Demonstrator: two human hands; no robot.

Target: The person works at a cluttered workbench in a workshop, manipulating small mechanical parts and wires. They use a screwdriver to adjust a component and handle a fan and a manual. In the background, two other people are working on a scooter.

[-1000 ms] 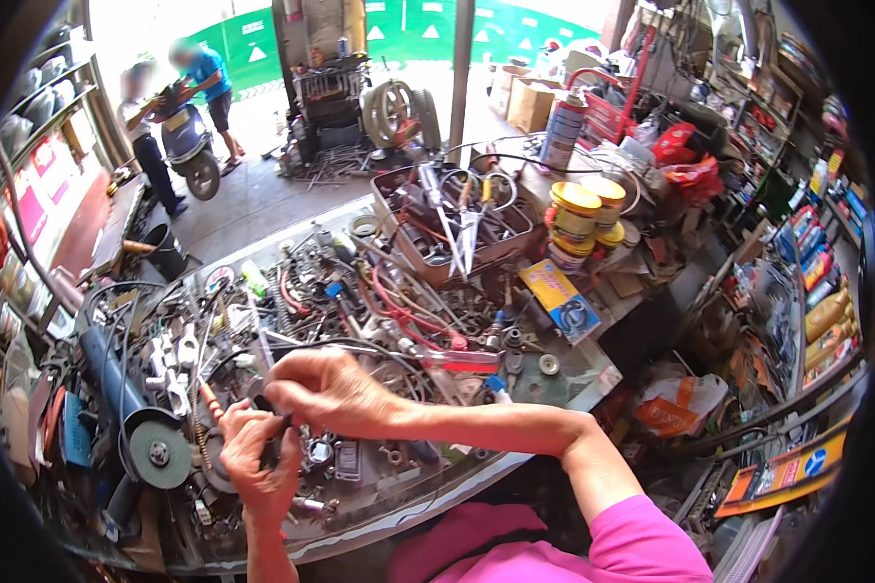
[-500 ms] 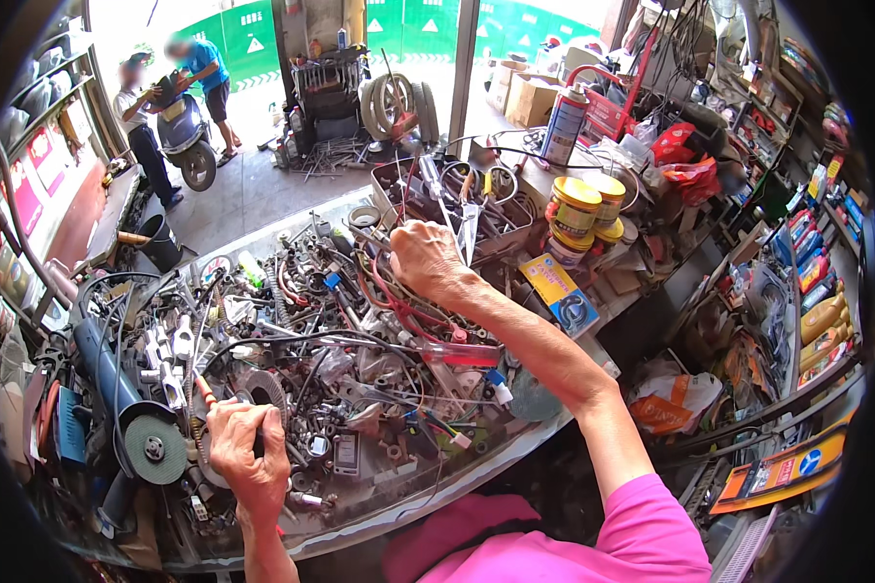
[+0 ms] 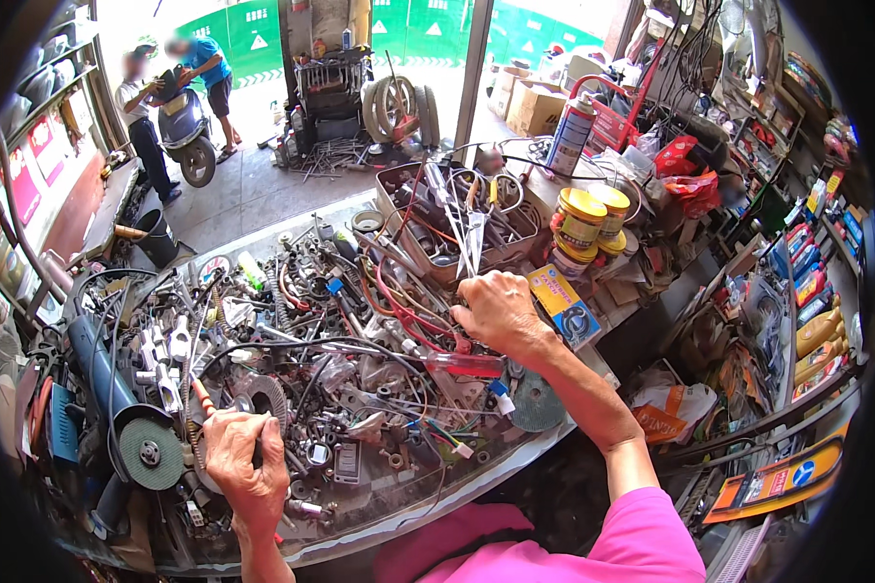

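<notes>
Your desk (image 3: 374, 500) spreads across the middle of the view, its top heaped with loose metal parts, wires and hoses. Toward its left end, a blue angle grinder (image 3: 97, 360) lies with its grinding disc facing you. Near the far edge is a rectangular metal tray (image 3: 513, 251), crammed with tools.

Your left hand (image 3: 248, 462) is low over the clutter, to the right of the grinder, its fingers curled inward and the thumb up beside the forefinger; you cannot tell here whether it pinches anything. Your right hand (image 3: 504, 311) is farther forward, just in front of the tray, with its fingers bent and drawn together; what they may grip is hidden.

Just right of that hand lies a yellow-and-blue box (image 3: 566, 306), with yellow-lidded tubs (image 3: 578, 223) stacked behind it. The scissors (image 3: 472, 243) lean out over the tray's near side, blades pointing down toward your right hand. A toothed ring (image 3: 265, 394) lies just beyond your left hand, and smallest, an orange handle (image 3: 203, 396) shows right at its knuckles; whether they touch is unclear.
</notes>
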